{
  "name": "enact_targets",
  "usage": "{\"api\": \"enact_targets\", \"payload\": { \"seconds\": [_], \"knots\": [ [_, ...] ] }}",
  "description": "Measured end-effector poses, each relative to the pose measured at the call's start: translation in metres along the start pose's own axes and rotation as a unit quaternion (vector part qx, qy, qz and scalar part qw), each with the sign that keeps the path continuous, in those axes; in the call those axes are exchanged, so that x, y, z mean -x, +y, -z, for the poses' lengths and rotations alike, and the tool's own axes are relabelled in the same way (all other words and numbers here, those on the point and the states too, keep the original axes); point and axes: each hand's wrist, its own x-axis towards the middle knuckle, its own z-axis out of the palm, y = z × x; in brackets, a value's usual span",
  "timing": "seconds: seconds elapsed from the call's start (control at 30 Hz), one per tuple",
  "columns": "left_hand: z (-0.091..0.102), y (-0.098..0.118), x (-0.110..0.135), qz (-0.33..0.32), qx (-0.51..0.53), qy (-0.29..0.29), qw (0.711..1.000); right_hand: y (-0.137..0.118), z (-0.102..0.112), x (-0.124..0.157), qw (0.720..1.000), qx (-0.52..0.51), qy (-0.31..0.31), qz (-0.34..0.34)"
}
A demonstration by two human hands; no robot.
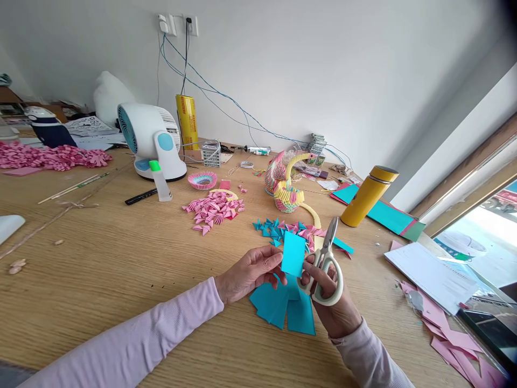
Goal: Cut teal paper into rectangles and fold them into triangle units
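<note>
Blue paper: The blue paper card (pixel 293 253) is up between the two hands, over the blue sheets (pixel 278 310) on the tabletop (pixel 121 280).
Left hand: The grip of the left hand (pixel 252 272) is pinched on the card's left edge. If it squeezes too hard, I think the paper could crease.
Right hand: The grip of the right hand (pixel 337 312) is wrapped around the scissors (pixel 324 258). One finger is at the card's right edge; I can't tell if it presses there.
Scissors: The blades point up and look together. They are near the card, so a quick twist of the wrist could scratch the paper.
Blue sheets: They lie loose on top of each other under the hands. A low wrist could push them out of place.
Blue triangles: The little blue triangles (pixel 272 230) lie just past the card, next to pink triangles (pixel 311 231). A bump could mix the colours up.
Yellow flask: The yellow flask (pixel 369 196) stands to the right of the scissors. A big swing of that arm could knock it over. I can't see if there is a drink inside, but a spill would make paper soggy.
</note>
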Motion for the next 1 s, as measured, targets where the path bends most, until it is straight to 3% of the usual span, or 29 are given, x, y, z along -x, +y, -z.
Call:
{"api": "enact_targets", "payload": {
  "seconds": [0.23, 0.4, 0.73, 1.0],
  "knots": [
    [-0.001, -0.0011, 0.0006, 0.003, -0.018, 0.004, 1.0, 0.0011, 0.0003, -0.0011, 0.999, -0.002, -0.016, -0.03],
    [0.0002, -0.0017, -0.0006, -0.004, -0.045, 0.026, 0.999, 0.002, 0.0007, -0.0006, 1.0, 0.011, -0.014, -0.014],
    [-0.0035, -0.0007, -0.0021, -0.069, -0.12, 0.046, 0.989, 0.004, -0.0075, 0.0041, 0.988, 0.153, -0.015, 0.019],
    [-0.0037, -0.0027, -0.0021, -0.096, -0.281, 0.177, 0.938, 0.0059, -0.0087, 0.0048, 0.978, 0.206, -0.035, 0.025]
  ]
}}
